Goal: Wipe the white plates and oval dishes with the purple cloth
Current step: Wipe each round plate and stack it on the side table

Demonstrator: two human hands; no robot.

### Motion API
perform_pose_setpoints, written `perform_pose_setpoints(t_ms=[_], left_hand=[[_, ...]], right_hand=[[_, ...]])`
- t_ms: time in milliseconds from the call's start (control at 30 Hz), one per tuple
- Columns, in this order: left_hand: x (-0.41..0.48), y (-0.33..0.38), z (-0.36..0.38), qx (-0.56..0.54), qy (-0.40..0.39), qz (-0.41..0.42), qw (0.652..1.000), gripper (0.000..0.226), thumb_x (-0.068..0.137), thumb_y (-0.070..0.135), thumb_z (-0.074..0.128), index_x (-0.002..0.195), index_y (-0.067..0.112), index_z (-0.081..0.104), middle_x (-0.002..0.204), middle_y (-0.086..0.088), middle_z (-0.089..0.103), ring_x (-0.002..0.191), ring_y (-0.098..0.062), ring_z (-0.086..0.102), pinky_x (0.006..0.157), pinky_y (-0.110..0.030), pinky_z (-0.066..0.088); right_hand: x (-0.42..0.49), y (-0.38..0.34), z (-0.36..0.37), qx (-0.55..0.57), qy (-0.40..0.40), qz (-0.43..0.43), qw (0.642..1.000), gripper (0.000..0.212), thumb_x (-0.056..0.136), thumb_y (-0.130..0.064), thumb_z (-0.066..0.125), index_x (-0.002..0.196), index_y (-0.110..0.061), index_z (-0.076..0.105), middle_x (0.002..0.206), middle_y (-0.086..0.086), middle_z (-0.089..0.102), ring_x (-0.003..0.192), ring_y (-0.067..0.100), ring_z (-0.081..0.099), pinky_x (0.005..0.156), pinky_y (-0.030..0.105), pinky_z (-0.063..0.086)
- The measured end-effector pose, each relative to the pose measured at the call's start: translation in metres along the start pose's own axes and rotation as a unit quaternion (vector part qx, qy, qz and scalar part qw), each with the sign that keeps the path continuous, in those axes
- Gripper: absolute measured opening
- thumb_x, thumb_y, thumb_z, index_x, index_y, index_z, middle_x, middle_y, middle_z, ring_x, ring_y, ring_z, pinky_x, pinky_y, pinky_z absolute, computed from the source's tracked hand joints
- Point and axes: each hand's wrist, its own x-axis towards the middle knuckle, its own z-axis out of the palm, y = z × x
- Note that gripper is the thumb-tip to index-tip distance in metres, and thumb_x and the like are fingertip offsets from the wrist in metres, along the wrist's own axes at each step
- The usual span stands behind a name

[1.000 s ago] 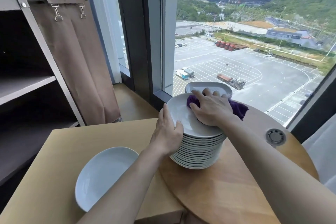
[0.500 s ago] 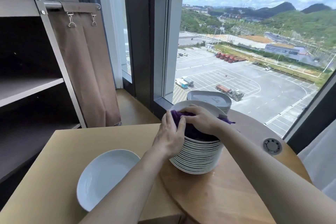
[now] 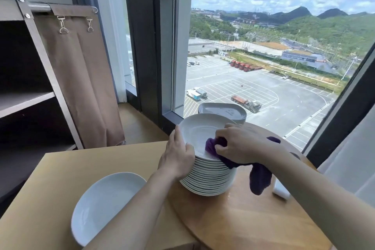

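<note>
A tall stack of white plates (image 3: pixel 209 180) stands on the round wooden table (image 3: pixel 253 219). The top plate (image 3: pixel 197 130) is tilted up toward me. My left hand (image 3: pixel 177 156) grips its left rim and the stack's side. My right hand (image 3: pixel 241 144) holds the purple cloth (image 3: pixel 213 145) bunched against the plate's inner face; a loose end of the cloth (image 3: pixel 259 178) hangs down to the right of the stack. A single white oval dish (image 3: pixel 103 205) lies on the square table at front left. More oval dishes (image 3: pixel 223 110) are stacked behind, by the window.
A dark shelf unit (image 3: pixel 26 97) with a brown curtain (image 3: pixel 81 79) stands to the left. The square wooden table (image 3: pixel 60 178) meets the round one. A small white object (image 3: pixel 281 190) sits right of the stack. A large window (image 3: pixel 263 57) lies directly behind.
The top plate has been tipped up at its far edge. The cloth has moved from the plate's left side toward its right, with an end now hanging off the stack.
</note>
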Motion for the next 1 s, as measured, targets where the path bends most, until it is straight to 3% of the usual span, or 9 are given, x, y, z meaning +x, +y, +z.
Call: perform_pose_setpoints(t_ms=[100,200,333,500,600,767,833,900,1000], left_hand=[[0.0,0.002,0.001,-0.047,0.005,-0.003,0.999,0.074,0.088,0.036,0.028,0.16,0.027,0.014,0.162,-0.004,0.028,0.144,-0.024,0.034,0.117,-0.05,0.034],[0.0,0.001,0.003,-0.072,0.01,0.005,0.997,0.074,0.085,0.038,0.028,0.158,0.027,0.02,0.157,-0.006,0.034,0.141,-0.024,0.037,0.115,-0.051,0.036],[0.001,0.0,0.003,-0.078,0.007,0.0,0.997,0.075,0.086,0.038,0.028,0.159,0.025,0.016,0.159,-0.006,0.031,0.143,-0.024,0.034,0.118,-0.049,0.034],[0.002,-0.003,0.004,-0.069,0.015,0.008,0.997,0.067,0.101,0.037,0.034,0.162,0.022,0.011,0.163,-0.005,0.026,0.148,-0.022,0.029,0.122,-0.04,0.028],[0.003,-0.005,0.005,-0.046,0.014,0.006,0.999,0.066,0.107,0.041,0.036,0.163,0.022,0.007,0.167,-0.004,0.021,0.15,-0.022,0.028,0.121,-0.043,0.03],[-0.001,0.0,0.002,-0.041,0.016,0.012,0.999,0.071,0.103,0.063,0.029,0.162,0.031,0.006,0.167,-0.001,0.021,0.15,-0.02,0.03,0.117,-0.039,0.03],[-0.003,0.001,0.0,-0.028,0.009,0.002,1.0,0.078,0.1,0.071,0.024,0.163,0.03,0.002,0.169,-0.001,0.016,0.152,-0.021,0.028,0.118,-0.041,0.031],[-0.006,0.003,-0.002,-0.011,-0.002,-0.007,1.0,0.086,0.094,0.08,0.016,0.163,0.031,-0.001,0.17,0.0,0.014,0.152,-0.023,0.027,0.118,-0.044,0.033],[-0.008,0.008,-0.005,0.006,-0.008,-0.011,1.0,0.092,0.087,0.085,0.009,0.162,0.033,0.002,0.168,-0.003,0.02,0.149,-0.026,0.033,0.116,-0.051,0.038]], right_hand=[[0.015,0.013,0.003,-0.061,0.026,0.037,0.997,0.026,0.088,-0.056,0.041,0.082,-0.031,0.044,0.09,-0.011,0.045,0.091,0.021,0.045,0.073,0.04,0.037],[0.039,0.02,0.01,-0.109,0.058,0.064,0.99,0.026,0.089,-0.055,0.039,0.098,-0.031,0.046,0.102,0.0,0.05,0.101,0.028,0.051,0.078,0.041,0.036],[0.069,0.016,0.025,-0.121,0.114,0.052,0.985,0.047,0.091,-0.056,0.032,0.119,-0.021,0.049,0.117,0.007,0.057,0.109,0.03,0.054,0.089,0.046,0.043],[0.089,0.002,0.032,-0.05,0.133,0.037,0.989,0.037,0.093,-0.053,0.029,0.108,-0.022,0.043,0.115,0.008,0.055,0.107,0.03,0.052,0.089,0.048,0.04],[0.09,-0.004,0.037,-0.006,0.132,0.032,0.991,0.031,0.095,-0.052,0.029,0.106,-0.025,0.041,0.114,0.005,0.053,0.106,0.028,0.05,0.088,0.046,0.038],[0.084,-0.027,0.035,0.123,0.112,0.008,0.986,0.025,0.1,-0.052,0.037,0.105,-0.032,0.051,0.105,-0.005,0.049,0.106,0.022,0.05,0.087,0.043,0.038],[0.077,-0.037,0.035,0.159,0.095,-0.029,0.982,0.019,0.1,-0.048,0.043,0.103,-0.033,0.055,0.111,-0.005,0.052,0.107,0.02,0.051,0.089,0.042,0.04],[0.068,-0.038,0.031,0.199,0.067,-0.06,0.976,0.016,0.102,-0.04,0.048,0.106,-0.031,0.061,0.116,-0.006,0.053,0.11,0.019,0.053,0.089,0.04,0.041],[0.05,-0.027,0.019,0.248,-0.005,-0.082,0.965,0.017,0.103,-0.034,0.054,0.111,-0.03,0.068,0.107,-0.008,0.053,0.106,0.017,0.054,0.087,0.034,0.038]])
